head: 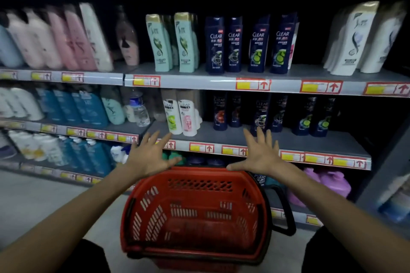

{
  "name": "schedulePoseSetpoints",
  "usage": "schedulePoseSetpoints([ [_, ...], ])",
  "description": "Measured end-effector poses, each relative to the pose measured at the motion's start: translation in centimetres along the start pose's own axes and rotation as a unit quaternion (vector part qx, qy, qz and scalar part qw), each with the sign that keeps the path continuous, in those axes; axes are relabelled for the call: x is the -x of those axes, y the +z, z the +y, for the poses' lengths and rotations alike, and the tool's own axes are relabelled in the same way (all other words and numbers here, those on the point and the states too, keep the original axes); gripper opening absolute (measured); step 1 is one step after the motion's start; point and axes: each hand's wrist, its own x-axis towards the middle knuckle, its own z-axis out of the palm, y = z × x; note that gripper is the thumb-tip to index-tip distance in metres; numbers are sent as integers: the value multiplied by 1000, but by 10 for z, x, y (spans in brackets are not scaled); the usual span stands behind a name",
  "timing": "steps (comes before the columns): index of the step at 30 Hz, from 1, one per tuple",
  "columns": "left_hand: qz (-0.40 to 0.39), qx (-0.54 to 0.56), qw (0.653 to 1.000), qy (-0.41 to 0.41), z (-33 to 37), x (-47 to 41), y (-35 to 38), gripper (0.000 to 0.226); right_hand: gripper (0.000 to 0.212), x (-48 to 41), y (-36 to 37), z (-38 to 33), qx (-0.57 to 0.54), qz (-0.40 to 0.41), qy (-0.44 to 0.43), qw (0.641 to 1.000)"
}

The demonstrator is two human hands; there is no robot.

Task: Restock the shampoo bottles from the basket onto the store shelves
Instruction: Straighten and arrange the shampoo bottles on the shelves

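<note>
Holding nothing: left grip (153,154) and right grip (260,155) both flat, fingers straight and splayed, palms down, hovering side by side over far rim of red basket (190,213). No contact visible with basket or shelf.

Inside basket: bare mesh floor and walls only, no shampoo bottle in view. Black handle (286,210) folded down on right side. Judging from that, nothing left to pick, so restock likely done or nearly done. Cannot rule out a bottle hidden under near rim.

Task things up on shelves instead. White bottle pair (173,115) upright on middle shelf (221,137), long axis vertical, just beyond left grip fingertips and slightly right of them. Dark blue bottles (261,108) upright in a row farther back, straight ahead of right grip.

Key relation: basket below both grips and toward body, shelf stock forward and above. Left grip nearer white pair, right grip nearer dark row, roughly equal to basket.

For any next move: probably facing up shelf fronts, or lifting basket by handle, right grip nearer for that. Risk: tipping tall narrow white pair, standing close to shelf edge.
</note>
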Motion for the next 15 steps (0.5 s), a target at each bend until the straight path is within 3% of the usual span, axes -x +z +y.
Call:
schedulePoseSetpoints([
  [4,-8,30,999,-26,-25,-1,51,101,129,-7,67,8,24,59,-35,997],
  [11,-66,20,995,-74,-56,10,150,103,121,-3,183,44,109,34,-38,993],
  [15,-99,104,973,-178,-66,8,173,104,111,17,207,63,141,52,3,989],
])
